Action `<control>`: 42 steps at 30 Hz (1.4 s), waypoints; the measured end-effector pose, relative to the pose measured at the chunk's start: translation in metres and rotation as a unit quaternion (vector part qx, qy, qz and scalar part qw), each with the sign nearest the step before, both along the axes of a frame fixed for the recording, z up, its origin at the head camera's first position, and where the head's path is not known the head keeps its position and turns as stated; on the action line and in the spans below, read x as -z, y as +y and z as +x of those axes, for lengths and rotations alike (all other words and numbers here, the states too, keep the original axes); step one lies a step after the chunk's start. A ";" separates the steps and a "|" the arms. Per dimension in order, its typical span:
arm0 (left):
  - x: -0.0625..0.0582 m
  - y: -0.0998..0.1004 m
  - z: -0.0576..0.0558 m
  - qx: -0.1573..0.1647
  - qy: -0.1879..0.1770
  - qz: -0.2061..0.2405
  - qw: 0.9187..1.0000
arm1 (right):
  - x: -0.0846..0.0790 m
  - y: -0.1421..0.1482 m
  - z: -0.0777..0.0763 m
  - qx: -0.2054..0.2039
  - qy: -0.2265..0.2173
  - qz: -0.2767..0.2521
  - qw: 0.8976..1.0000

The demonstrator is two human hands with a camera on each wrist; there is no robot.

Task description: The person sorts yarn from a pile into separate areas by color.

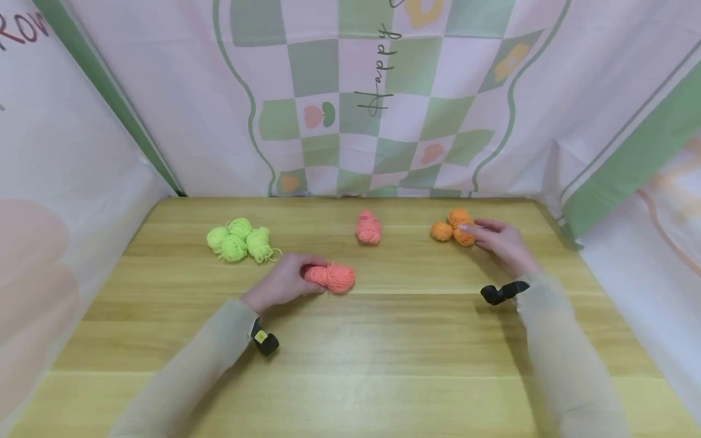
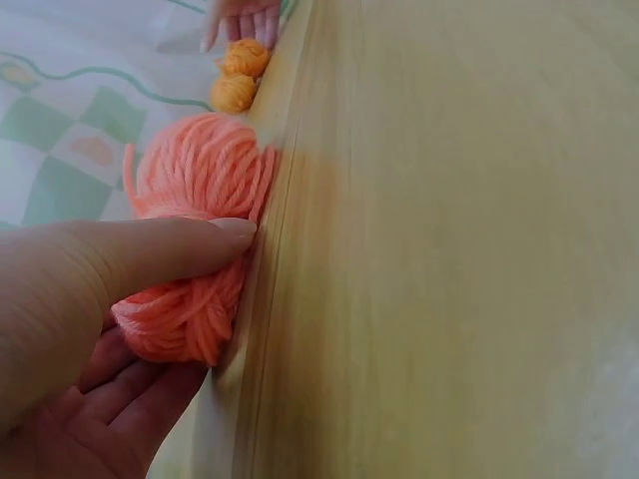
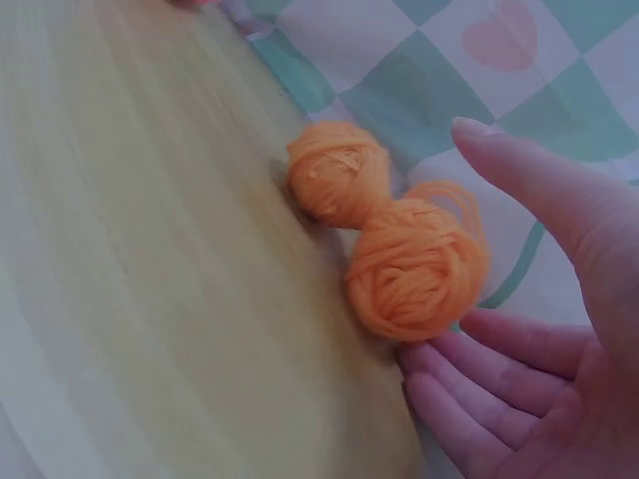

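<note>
My left hand (image 1: 282,281) holds a coral-pink yarn skein (image 1: 335,278) low over the table, thumb on one side and fingers on the other. In the left wrist view the thumb lies across the middle of this skein (image 2: 205,170). My right hand (image 1: 504,246) is beside a cluster of orange yarn balls (image 1: 442,231) at the back right. Seen from the right wrist, its fingers are extended with the fingertips right at the nearest orange ball (image 3: 419,269), and the thumb stands apart from it.
A second coral-pink skein (image 1: 369,228) lies at the back middle of the wooden table (image 1: 350,365). Several lime-green yarn balls (image 1: 234,248) sit together at the back left, one with a loose strand. A patterned curtain (image 1: 317,67) hangs behind the table's far edge.
</note>
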State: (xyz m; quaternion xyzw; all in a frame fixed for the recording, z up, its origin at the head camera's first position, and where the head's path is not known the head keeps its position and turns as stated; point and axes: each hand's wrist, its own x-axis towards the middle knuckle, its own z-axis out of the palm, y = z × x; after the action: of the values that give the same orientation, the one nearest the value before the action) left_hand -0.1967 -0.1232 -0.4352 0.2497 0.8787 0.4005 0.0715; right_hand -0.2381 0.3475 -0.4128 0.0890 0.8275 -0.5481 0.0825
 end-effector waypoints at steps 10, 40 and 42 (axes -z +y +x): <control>-0.002 0.000 0.000 -0.002 0.008 -0.021 1.000 | -0.041 -0.009 -0.001 -0.001 0.052 0.051 0.997; -0.010 -0.004 -0.001 0.011 -0.041 -0.016 0.999 | -0.014 -0.110 0.030 -0.130 0.112 0.030 0.985; -0.010 -0.005 -0.001 0.011 -0.041 -0.016 0.999 | -0.007 -0.112 0.033 -0.139 0.106 0.030 0.984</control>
State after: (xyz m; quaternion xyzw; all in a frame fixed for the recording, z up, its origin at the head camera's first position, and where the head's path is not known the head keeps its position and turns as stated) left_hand -0.1979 -0.1278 -0.4247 0.2419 0.8786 0.3952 0.1156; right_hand -0.2055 0.2350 -0.4053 -0.0836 0.8519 -0.5127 0.0671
